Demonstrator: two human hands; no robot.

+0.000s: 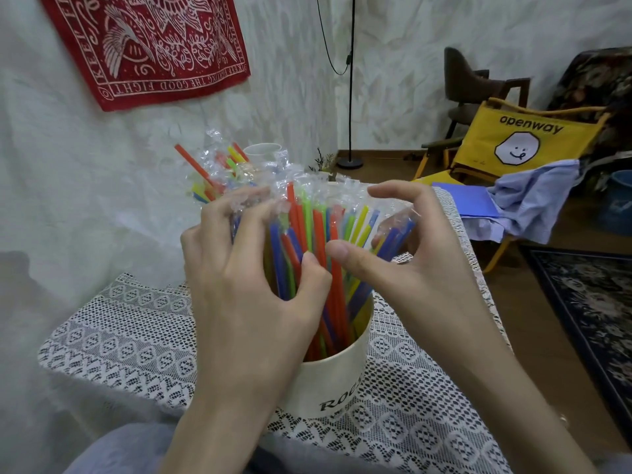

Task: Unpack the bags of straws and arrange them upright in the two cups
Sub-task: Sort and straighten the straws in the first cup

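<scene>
Straws (318, 241), each in a clear wrapper, stand bunched upright in the near cream cup (328, 381) on the lace-covered table (113, 336); more wrapped straws lean beside a second white cup (262, 151) behind. The bundle is gripped by the left hand (239, 289), fingers and thumb curled round its left side, while the right hand (393, 254) is held spread and curved against the right side, pinching nothing that can be seen. A tip-over is judged the main risk, since the tall bundle is being squeezed above a light cup. Crinkly wrappers could also slip and let straws splay out. "Roe…" is read on the cup, "openway" on the yellow chair (526, 138), "THE GOOD FIGHT" on the red cloth (154, 46).
</scene>
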